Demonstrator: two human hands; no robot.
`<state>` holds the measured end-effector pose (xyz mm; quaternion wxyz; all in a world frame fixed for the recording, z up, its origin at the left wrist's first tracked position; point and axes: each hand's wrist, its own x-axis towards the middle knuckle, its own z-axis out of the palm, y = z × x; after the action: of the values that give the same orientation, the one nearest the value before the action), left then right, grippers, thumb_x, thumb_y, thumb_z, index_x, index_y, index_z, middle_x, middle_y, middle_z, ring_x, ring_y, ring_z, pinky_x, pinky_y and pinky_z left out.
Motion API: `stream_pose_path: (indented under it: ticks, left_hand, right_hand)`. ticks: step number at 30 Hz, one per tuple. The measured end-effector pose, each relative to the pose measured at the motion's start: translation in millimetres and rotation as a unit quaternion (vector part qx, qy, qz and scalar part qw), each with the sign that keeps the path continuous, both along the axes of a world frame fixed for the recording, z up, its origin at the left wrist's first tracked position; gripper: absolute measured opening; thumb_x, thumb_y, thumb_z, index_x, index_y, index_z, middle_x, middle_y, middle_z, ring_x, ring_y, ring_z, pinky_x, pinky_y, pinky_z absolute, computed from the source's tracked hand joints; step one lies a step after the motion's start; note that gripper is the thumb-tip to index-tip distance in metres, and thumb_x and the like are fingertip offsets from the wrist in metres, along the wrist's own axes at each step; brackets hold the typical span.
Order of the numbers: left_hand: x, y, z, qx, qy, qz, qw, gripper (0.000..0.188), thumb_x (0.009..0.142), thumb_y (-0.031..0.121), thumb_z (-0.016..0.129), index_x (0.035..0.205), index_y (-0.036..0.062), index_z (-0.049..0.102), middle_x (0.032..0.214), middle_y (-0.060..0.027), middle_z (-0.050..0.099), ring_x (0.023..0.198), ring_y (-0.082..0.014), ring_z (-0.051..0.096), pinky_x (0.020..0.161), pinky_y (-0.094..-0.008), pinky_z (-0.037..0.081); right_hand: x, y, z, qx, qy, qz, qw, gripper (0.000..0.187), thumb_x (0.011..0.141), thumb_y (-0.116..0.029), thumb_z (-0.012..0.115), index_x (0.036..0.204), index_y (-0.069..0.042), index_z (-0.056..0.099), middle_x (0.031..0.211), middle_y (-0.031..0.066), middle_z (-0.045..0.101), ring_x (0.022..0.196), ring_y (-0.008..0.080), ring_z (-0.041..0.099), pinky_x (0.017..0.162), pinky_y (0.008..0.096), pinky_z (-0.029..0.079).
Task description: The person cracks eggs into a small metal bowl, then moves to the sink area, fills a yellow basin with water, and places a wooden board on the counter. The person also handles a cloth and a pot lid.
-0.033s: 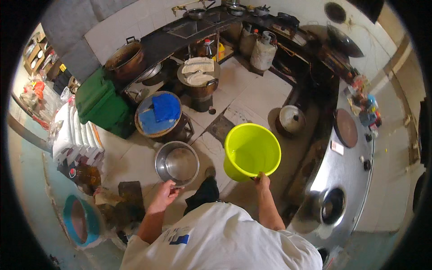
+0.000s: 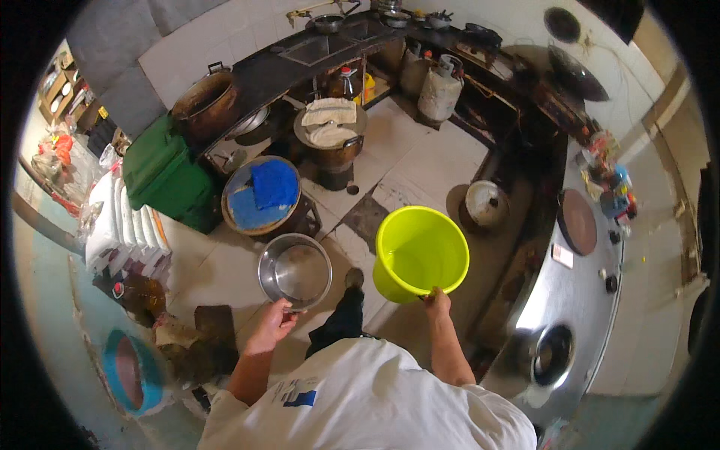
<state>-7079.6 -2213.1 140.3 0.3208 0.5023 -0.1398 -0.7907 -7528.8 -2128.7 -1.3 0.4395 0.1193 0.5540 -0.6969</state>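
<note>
1. The pale, square-tiled floor (image 2: 442,157) spread out in front of the person.
2. A long, curving-looking counter of silvery metal (image 2: 551,300) ran along the right side.
3. A boxy, dark green plastic bin (image 2: 169,180) stood to the left, well apart from both hands.
4. A deep, round, yellow-green plastic bucket (image 2: 420,259) was ahead on the right, mouth upward.
5. A shallow, round, silvery metal basin (image 2: 295,271) was left of the bucket, apart from it, also mouth upward.
6. The left hand (image 2: 276,328) was closed, gripping the basin's near rim.
7. The right hand (image 2: 437,304) was closed on the bucket's near rim, thumb on top; its fingers' exact hold could not be told.
</note>
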Motion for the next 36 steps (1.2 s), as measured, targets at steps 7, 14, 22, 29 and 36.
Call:
stream_pose_path:
  ticks: [7,14,22,29,36]
  left_hand:
    - [-114.4,-246.4,-3.7,-0.118,-0.032,-0.069,0.990,0.023,0.083,0.021,0.051,0.090,0.0009,0.058,0.081,-0.0148,0.064,0.049,-0.0105,0.043,0.038,-0.0202,0.030]
    - [-233.0,-483.0,44.8,-0.043,-0.016,-0.007,0.999,0.018,0.081,0.015,0.051,0.090,0.0006,0.057,0.080,-0.0155,0.064,0.053,-0.0132,0.047,0.038,-0.0213,0.030]
    - [-325.5,-730.2,13.4,-0.061,-0.008,-0.004,0.998,0.024,0.086,0.016,0.044,0.091,-0.0044,0.055,0.078,-0.0191,0.063,0.049,-0.0134,0.044,0.040,-0.0241,0.031]
    - [-380.1,-916.5,29.3,-0.012,-0.007,0.144,0.990,0.024,0.089,0.019,0.047,0.098,-0.0024,0.054,0.079,-0.0166,0.063,0.052,-0.0136,0.051,0.035,-0.0219,0.032]
    - [-425.4,-1117.1,52.5,-0.024,-0.080,0.180,0.980,0.020,0.086,0.012,0.051,0.100,-0.0019,0.056,0.082,-0.0155,0.064,0.056,-0.0133,0.054,0.038,-0.0209,0.036]
  right_hand:
    - [-146.5,-205.6,12.4,0.078,-0.005,-0.017,0.997,0.010,0.084,-0.012,0.064,0.090,-0.009,0.057,0.078,0.0036,0.056,0.064,0.0173,0.054,0.052,0.0298,0.046]
    - [-270.1,-359.7,65.9,0.034,0.069,0.000,0.997,0.012,0.083,-0.012,0.062,0.093,-0.007,0.056,0.081,0.0036,0.056,0.063,0.0160,0.054,0.049,0.0296,0.044]
    - [-416.2,-592.8,96.3,-0.065,0.048,0.087,0.993,0.018,0.083,-0.011,0.060,0.100,-0.004,0.058,0.090,0.0050,0.059,0.079,0.0202,0.057,0.068,0.0331,0.047]
    - [-520.7,-823.5,126.9,0.058,0.538,0.368,0.756,0.016,0.086,-0.015,0.059,0.094,-0.002,0.059,0.088,0.0067,0.060,0.077,0.0217,0.058,0.066,0.0318,0.047]
    - [-569.9,-1041.8,142.5,0.015,0.114,0.236,0.965,0.012,0.085,-0.013,0.059,0.094,-0.006,0.058,0.084,0.0020,0.058,0.072,0.0147,0.054,0.057,0.0281,0.041]
